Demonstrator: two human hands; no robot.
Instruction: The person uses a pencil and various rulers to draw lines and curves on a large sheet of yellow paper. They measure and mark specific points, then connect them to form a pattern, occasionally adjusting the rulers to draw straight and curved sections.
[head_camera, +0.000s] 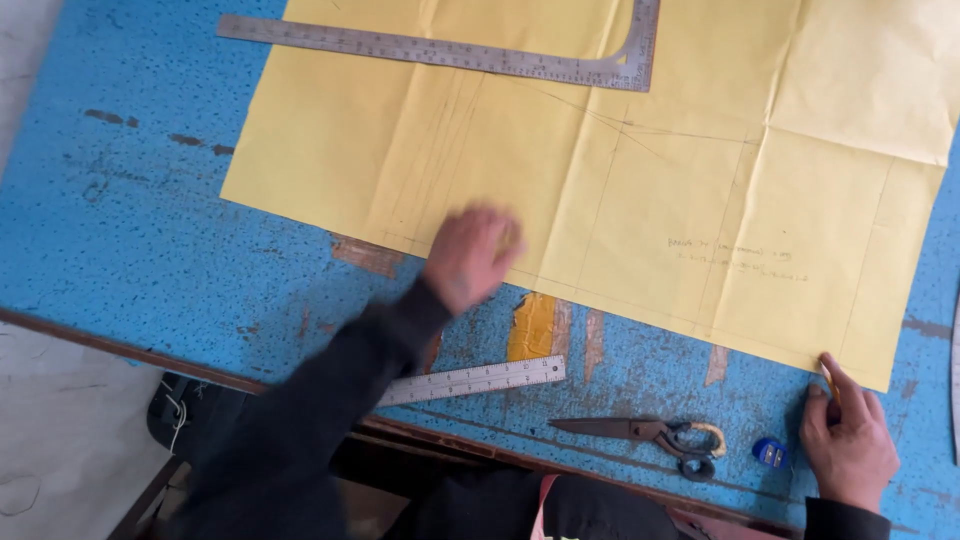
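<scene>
A large sheet of yellow pattern paper (640, 170) lies flat on the worn blue table (130, 230), its long axis running left to right and tilted slightly, the near edge slanting down toward the right. The left hand (470, 255) — blurred — rests palm-down on the sheet's near edge, left of centre; whether its fingers are curled or flat I cannot tell. The right hand (848, 435) sits well apart at the near right corner, pinching a yellow pencil (829, 382) just by the paper's tip. Between the hands, off the paper, lie a straight steel ruler (470, 381), dark scissors (650, 436) and a small blue sharpener (769, 453) — an L-shaped square (470, 55) rests across the far edge.
</scene>
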